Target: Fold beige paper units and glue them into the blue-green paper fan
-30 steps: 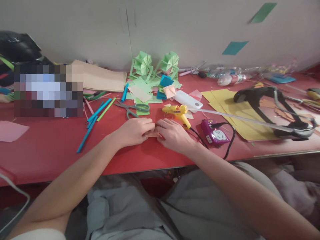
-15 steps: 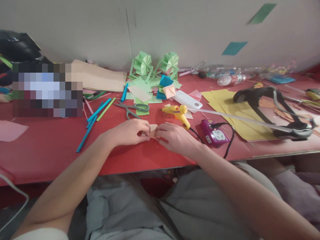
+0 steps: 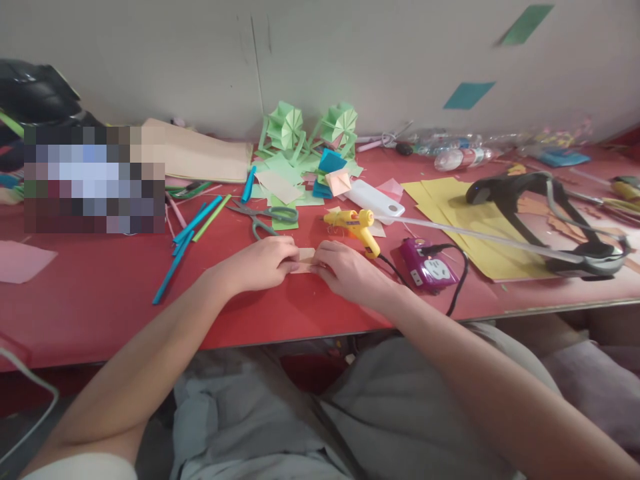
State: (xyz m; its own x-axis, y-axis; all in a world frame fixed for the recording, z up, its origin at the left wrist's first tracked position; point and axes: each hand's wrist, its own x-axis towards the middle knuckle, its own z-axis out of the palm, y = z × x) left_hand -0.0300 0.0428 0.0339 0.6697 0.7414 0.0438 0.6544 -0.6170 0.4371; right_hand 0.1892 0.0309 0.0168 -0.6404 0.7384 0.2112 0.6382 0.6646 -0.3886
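Near the front edge of the red table, a small peach paper [image 3: 306, 260] lies between my two hands. My left hand [image 3: 267, 263] has its fingers closed on the paper's left end. On the right end, the closed fingers of my right hand [image 3: 345, 270] grip the same paper. Just beyond my hands are grey-handled scissors [image 3: 270, 215] and a yellow glue gun [image 3: 355, 223]. Blue paper sticks [image 3: 175, 267] and a green one [image 3: 213, 219] rest left of the scissors.
A purple power adapter [image 3: 429, 265] with a black cable sits right of my right hand. Farther right, a black headset-like strap [image 3: 515, 207] rests on yellow sheets [image 3: 450, 200]. Green folded-paper models [image 3: 286, 127] stand by the wall. A pink paper [image 3: 25, 261] lies far left.
My fingers have shifted slightly on the peach paper, which now shows as a flatter, narrow strip between them. The other things have stayed in place.
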